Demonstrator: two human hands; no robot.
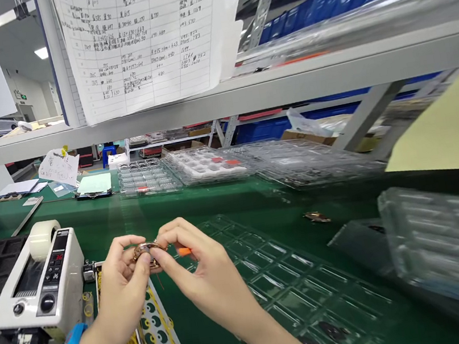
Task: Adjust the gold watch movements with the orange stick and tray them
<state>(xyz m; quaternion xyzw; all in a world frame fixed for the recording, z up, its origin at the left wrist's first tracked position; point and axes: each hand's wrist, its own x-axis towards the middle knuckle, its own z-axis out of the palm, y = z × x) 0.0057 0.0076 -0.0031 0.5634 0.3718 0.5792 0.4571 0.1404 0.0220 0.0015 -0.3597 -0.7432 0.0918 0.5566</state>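
I see 3 blockers: tape dispenser left of the left hand, shelf beam high ahead, plastic stack far right. Passing room over the flat tray.

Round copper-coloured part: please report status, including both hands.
Left hand and right hand pinching round copper-coloured part. Orange item at right hand, unclear. Tape dispenser left, transparent tray right; neither blocking.

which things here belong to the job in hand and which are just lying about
Seemingly part of the job:
small metal piece, held by left hand and right hand
orange object at the right hand
patterned strip nearby, perhaps

Apparently just lying about:
tape dispenser
handwritten sheets
clipboard
clear trays at the back
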